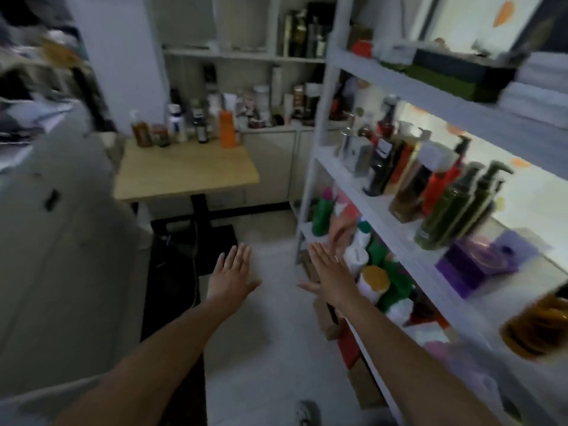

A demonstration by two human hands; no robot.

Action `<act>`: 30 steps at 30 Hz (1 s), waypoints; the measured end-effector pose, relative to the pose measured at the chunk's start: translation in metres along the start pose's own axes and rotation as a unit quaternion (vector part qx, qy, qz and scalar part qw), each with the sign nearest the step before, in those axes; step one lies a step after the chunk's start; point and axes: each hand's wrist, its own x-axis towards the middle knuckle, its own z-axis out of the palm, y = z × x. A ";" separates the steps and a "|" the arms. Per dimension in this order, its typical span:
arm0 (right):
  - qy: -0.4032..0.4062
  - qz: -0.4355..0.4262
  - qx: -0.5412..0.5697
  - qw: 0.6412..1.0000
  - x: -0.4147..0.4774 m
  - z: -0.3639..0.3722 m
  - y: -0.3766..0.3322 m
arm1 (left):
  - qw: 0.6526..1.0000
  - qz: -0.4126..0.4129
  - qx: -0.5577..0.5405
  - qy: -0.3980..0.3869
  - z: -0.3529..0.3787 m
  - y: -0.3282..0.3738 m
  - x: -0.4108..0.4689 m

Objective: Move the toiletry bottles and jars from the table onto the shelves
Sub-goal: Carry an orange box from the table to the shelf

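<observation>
between table and rack, above the floor: both bare forearms reach forward, hands side by side but apart.
left hand [232, 273]: flat, palm down, fingers straight and close together, thumb out to the side; nothing in it.
right hand [330, 273]: flat as well, fingers straight and pointing ahead, thumb out; it holds nothing and hangs just beside the front edge of the rack's lower shelf.
table [184, 170]: small, light wooden top on a dark pedestal, well ahead of the hands, to the left.
bottles on the table: a row along the far edge, with an amber pump bottle [140, 132] at the left, then a white bottle [176, 123] with a blue label, a dark bottle [202, 130], and a tall orange bottle [227, 129] at the right end; smaller ones between them are too blurred to tell.
rack [384, 207]: white shelves along the right, crowded with containers.
middle shelf: green pump bottles [455, 210], a red bottle [439, 182] just behind them, darker bottles further along, a purple box [476, 265] nearer the camera.
lower shelf: yellow-lidded jar [373, 279] just beside the right wrist, green bottle [321, 218] at the far end.
back wall: more shelving [246, 55] with bottles and tubes, blurred.
</observation>
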 end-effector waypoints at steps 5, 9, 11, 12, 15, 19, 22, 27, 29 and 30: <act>0.007 -0.086 0.005 0.996 0.101 0.000 -0.015 | 0.993 -0.119 -0.019 0.018 0.000 -0.065 0.047; 0.018 -0.121 0.009 0.992 0.179 -0.017 -0.010 | 0.985 -0.168 -0.032 0.030 -0.017 -0.085 0.101; 0.012 -0.129 0.011 0.991 0.218 -0.021 -0.006 | 0.980 -0.189 -0.044 0.039 -0.023 -0.093 0.130; 0.008 -0.134 0.014 0.991 0.234 -0.021 -0.004 | 0.978 -0.200 -0.052 0.041 -0.023 -0.097 0.143; -0.017 -0.154 0.019 0.988 0.271 -0.013 -0.002 | 0.969 -0.235 -0.071 0.026 -0.012 -0.102 0.164; -0.068 -0.195 0.003 0.978 0.312 -0.003 -0.011 | 0.966 -0.250 -0.064 0.000 -0.002 -0.118 0.193; -0.063 -0.209 -0.003 0.976 0.358 -0.006 -0.015 | 0.963 -0.259 -0.079 0.008 -0.010 -0.142 0.232; -0.070 -0.196 0.006 0.978 0.460 -0.005 -0.028 | 0.964 -0.256 -0.076 -0.002 -0.005 -0.203 0.315; -0.069 -0.184 0.009 0.980 0.499 -0.006 -0.034 | 0.962 -0.260 -0.086 -0.011 -0.005 -0.232 0.351; -0.068 -0.179 0.010 0.981 0.517 -0.007 -0.037 | 0.961 -0.261 -0.092 -0.016 -0.008 -0.246 0.369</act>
